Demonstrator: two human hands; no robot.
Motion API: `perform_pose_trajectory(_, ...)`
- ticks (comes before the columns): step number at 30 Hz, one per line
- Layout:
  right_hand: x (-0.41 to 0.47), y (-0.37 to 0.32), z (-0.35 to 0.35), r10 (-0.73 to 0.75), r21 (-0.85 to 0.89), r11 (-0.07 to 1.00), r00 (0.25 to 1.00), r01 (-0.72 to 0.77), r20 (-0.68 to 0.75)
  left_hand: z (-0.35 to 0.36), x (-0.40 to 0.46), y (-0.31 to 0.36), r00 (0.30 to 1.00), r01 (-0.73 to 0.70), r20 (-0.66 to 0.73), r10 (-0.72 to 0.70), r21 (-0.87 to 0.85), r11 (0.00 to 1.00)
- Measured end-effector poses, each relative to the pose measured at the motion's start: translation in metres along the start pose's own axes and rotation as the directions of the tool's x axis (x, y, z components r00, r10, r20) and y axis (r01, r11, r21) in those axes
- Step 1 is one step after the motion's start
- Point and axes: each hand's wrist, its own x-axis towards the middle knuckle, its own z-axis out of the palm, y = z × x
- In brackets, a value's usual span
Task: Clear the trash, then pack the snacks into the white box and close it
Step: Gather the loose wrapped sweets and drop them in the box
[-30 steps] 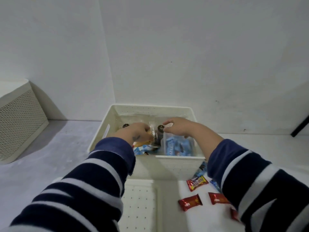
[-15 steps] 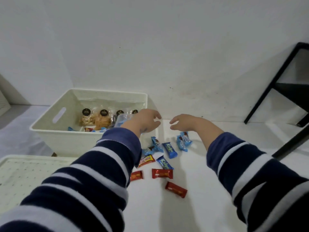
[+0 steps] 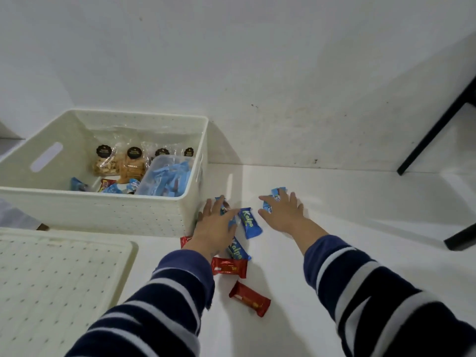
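**Both hands flat on loose bars beside the box**

Left hand (image 3: 215,228) and right hand (image 3: 283,215) were spread flat, fingers straight, on blue bars (image 3: 249,222) on the bench (image 3: 360,228), nothing gripped. White box (image 3: 103,215) stood just left, lid (image 3: 59,274) off. Risk judged: bars swept under the box or red bars (image 3: 249,298) missed. "Kalpa" was read; black labels illegible.

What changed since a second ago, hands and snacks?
Both hands left the white box. The left hand and right hand now lie spread over blue packets on the table, gripping nothing plainly. The box's contents, the lid and the red bars stayed put.
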Motion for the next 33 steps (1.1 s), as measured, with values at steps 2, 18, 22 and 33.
perform_pose_trajectory(2, 0.008, 0.0, 0.009, -0.002, 0.037, 0.999, 1.0, 0.002, 0.007, 0.005, 0.004, -0.005, 0.999, 0.044, 0.021, -0.044, 0.012, 0.999)
perform_pose_trajectory(18, -0.082, -0.02, 0.071, -0.201, -0.019, 0.979, 0.977, 0.202, 0.068, 0.017, -0.093, -0.044, 0.997, -0.045, 0.073, 0.032, 0.169, 0.985)
perform_pose_trajectory(22, -0.109, -0.021, 0.094, -0.245, -0.206, 0.946, 0.969, 0.248, 0.045, 0.021, -0.104, -0.072, 0.982, -0.188, 0.015, 0.191, 0.265, 0.946)
perform_pose_trajectory(33, -0.101, -0.025, 0.121, -0.379, -0.182, 0.925, 0.791, 0.333, -0.48, 0.051, -0.096, -0.084, 0.867, -0.327, -0.298, 0.398, 0.261, 0.908)
